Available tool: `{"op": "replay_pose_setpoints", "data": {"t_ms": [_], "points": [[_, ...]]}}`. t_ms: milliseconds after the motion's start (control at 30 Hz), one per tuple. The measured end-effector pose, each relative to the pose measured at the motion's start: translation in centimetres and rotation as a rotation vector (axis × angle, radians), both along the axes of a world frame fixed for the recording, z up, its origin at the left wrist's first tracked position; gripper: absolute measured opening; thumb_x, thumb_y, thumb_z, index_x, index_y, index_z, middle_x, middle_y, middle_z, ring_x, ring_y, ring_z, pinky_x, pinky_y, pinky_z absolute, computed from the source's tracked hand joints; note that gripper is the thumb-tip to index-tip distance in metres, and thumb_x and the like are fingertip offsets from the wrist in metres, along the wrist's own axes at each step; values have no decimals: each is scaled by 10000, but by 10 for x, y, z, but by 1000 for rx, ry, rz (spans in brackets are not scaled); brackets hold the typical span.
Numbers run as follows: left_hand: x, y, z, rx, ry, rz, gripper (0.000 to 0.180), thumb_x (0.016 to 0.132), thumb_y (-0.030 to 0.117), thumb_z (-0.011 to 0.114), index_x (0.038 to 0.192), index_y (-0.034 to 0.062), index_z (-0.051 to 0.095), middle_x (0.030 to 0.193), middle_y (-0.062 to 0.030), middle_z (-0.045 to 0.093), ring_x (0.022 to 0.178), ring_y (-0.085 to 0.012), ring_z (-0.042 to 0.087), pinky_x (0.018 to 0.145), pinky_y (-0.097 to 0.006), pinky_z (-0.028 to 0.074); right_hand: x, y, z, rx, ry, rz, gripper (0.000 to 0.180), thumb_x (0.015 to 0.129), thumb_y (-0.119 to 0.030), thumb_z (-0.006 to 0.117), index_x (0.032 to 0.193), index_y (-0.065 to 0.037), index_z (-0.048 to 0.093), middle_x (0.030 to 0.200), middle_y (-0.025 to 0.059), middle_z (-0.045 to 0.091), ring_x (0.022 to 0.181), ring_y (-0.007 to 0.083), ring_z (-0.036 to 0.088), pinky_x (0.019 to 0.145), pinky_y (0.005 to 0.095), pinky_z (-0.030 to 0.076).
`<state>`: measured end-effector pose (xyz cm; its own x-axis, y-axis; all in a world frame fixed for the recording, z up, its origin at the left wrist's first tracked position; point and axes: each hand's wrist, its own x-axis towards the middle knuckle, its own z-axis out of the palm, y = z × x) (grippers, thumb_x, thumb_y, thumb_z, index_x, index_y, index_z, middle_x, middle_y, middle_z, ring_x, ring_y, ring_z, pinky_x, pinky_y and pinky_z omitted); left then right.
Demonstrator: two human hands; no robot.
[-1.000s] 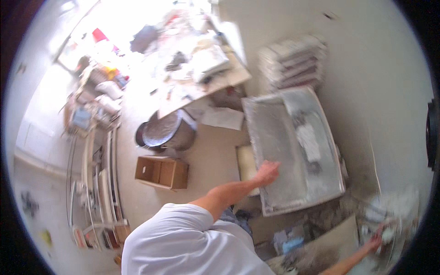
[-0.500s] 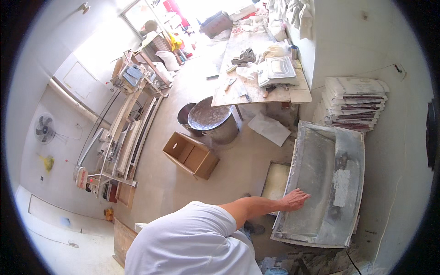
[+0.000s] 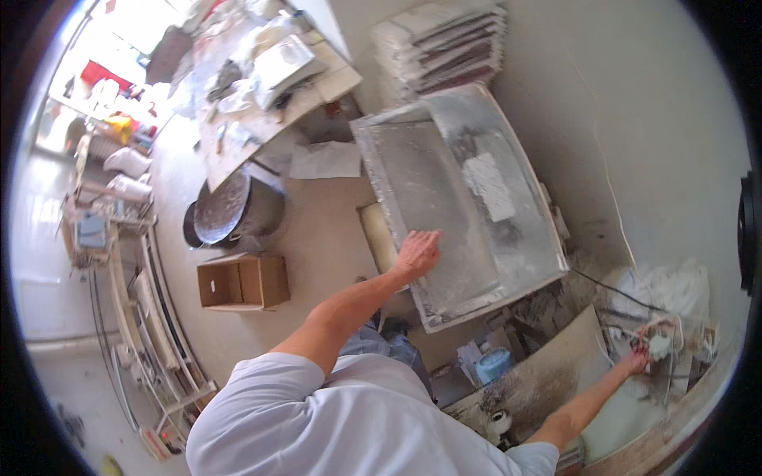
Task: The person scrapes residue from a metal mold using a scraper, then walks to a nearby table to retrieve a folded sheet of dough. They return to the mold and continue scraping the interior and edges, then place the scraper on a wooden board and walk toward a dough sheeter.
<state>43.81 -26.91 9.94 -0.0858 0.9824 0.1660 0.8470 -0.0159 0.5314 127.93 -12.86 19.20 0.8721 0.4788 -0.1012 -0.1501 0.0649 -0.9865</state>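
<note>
My left hand [image 3: 418, 252] reaches over the near rim of a large grey metal machine [image 3: 432, 182] with a shallow, powder-dusted bed. Its fingers extend over the bed and hold nothing visible. Off to the right, my right hand [image 3: 637, 361] is among tangled cords [image 3: 665, 325] and a small pale block [image 3: 659, 347] by the wall. Its fingers are too small and blurred to show whether they grip anything. A white patch [image 3: 488, 186] lies on the machine's raised far section. Beneath its left side, a shallow pan [image 3: 377, 238] with pale yellowish contents is partly hidden.
An open cardboard box [image 3: 242, 283] and a big metal pot [image 3: 246, 206] stand on the floor at left. Beyond is a cluttered worktable [image 3: 329, 79]. Stacked sacks [image 3: 440, 47] lean behind the machine. Near my body are a blue tub [image 3: 494, 365] and a wooden board [image 3: 548, 373].
The view has swung right and down, bringing my right arm and the cords into sight. My left hand still reaches over the machine's near rim.
</note>
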Motion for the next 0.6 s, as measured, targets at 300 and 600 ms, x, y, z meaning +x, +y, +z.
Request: {"op": "replay_pose_setpoints", "data": {"t_ms": [300,600], "points": [[-2,0,5,-49,31,-24,446,919,147,612,1350,44,560,1015,-124,664,978,-293,640,902,-437,451,1,-17,-7,71,65,-19,500,1124,-444,441,1177,-21,702,966,73,751,823,219,674,768,332,513],[-1,0,5,61,-2,-17,398,902,97,611,1296,55,576,957,-125,632,930,-313,630,844,-447,441,-106,-64,-57,-31,-124,132,377,1077,-441,538,1064,-80,646,828,37,639,708,169,596,644,325,488]]}}
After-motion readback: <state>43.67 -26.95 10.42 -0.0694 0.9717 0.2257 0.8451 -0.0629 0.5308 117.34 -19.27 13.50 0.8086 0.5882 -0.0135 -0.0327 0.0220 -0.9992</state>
